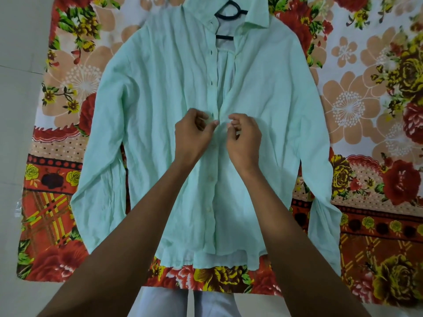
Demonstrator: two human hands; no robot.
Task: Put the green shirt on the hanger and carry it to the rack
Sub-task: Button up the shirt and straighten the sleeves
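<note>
The pale green shirt [160,99] lies flat, front up, on a flowered blanket, sleeves spread to both sides. A dark hanger [231,14] sits inside it; only its hook and part of its neck show through the open collar. My left hand [194,133] pinches the left front edge at mid-chest. My right hand [243,136] pinches the right front edge just beside it. The two edges meet between my fingertips. Below my hands the front is closed with white buttons; above them it gapes open.
The flowered blanket [366,110] covers a pale tiled floor [20,65], which shows on the left and along the bottom. My own legs in light trousers [164,303] stand at the blanket's near edge. No rack is in view.
</note>
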